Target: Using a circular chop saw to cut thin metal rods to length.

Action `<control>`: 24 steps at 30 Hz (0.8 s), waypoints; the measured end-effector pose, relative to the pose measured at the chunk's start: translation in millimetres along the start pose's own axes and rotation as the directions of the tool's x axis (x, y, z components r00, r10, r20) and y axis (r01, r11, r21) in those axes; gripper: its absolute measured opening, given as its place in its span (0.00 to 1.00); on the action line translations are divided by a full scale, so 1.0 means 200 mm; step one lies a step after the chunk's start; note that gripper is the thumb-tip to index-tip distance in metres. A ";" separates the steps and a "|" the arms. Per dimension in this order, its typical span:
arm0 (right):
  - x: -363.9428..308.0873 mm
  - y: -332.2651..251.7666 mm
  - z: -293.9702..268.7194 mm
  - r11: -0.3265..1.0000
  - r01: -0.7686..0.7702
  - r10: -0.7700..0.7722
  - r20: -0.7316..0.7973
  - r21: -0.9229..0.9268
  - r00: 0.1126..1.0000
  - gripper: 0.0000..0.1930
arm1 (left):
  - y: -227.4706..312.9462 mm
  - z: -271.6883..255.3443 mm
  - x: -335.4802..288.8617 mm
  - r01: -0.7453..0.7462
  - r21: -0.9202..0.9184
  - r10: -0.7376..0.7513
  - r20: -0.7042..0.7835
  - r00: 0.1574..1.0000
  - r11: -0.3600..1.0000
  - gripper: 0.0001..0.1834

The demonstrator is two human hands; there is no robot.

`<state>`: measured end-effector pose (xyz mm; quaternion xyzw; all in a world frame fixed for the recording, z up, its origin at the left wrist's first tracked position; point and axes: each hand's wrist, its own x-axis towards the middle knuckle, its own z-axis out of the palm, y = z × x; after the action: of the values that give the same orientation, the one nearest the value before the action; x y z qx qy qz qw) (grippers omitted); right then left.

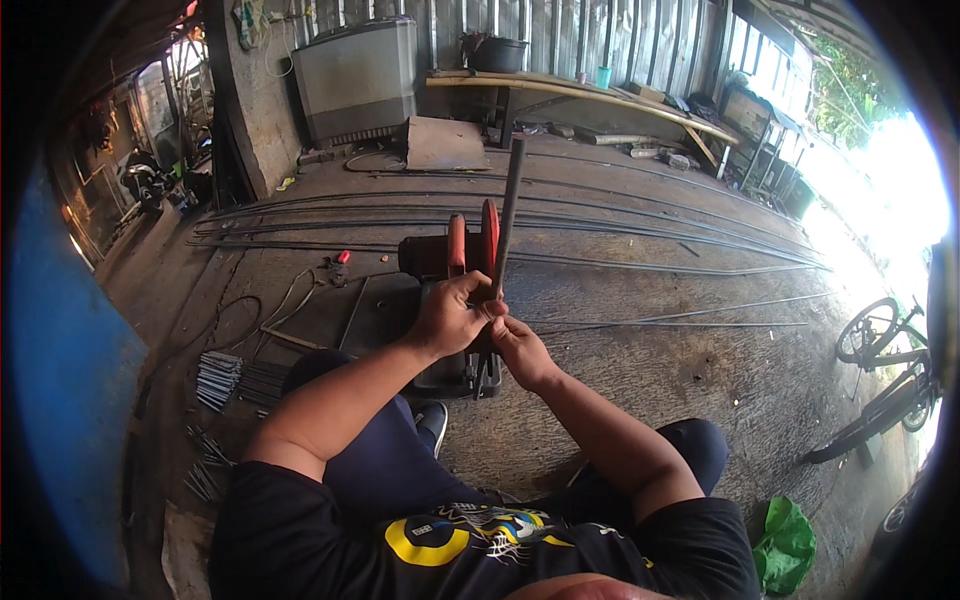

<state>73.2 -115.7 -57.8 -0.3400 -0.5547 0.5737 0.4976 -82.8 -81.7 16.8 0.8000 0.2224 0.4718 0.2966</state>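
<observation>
In front of me my left hand is closed around the lower part of a dark grey metal rod, which stands nearly upright and leans slightly right at its top. My right hand meets it at the rod's lower end, thumb and fingers pinched together; what lies between them is hidden. Just beyond my hands sits a floor cut-off saw with a red guard, a red handle and a dark motor. My hands and the rod cover part of it.
Long thin metal rods lie across the concrete floor beyond the saw. Bundles of short cut rods lie at left. A bench with a black pot stands at the back. A bicycle is at right, a green bag nearer.
</observation>
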 end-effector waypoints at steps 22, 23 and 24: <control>0.14 -0.23 -0.16 0.975 0.212 -0.206 -0.087 0.068 0.975 0.15 | -0.13 0.09 0.28 0.082 0.164 -0.078 -0.033 0.996 0.983 0.14; 0.16 -0.23 -0.20 0.977 0.193 -0.177 -0.160 0.089 0.971 0.15 | -0.18 0.10 0.31 0.071 0.114 -0.065 -0.051 0.997 0.991 0.16; 0.18 -0.22 -0.25 0.963 0.251 -0.232 -0.171 0.099 0.958 0.14 | -0.24 0.11 0.35 0.071 0.053 -0.067 -0.066 0.996 0.996 0.17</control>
<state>118.3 -71.8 -17.0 -0.2837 -0.5155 0.5121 0.6257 -34.3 -9.1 19.5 0.7843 0.2722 0.4802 0.2831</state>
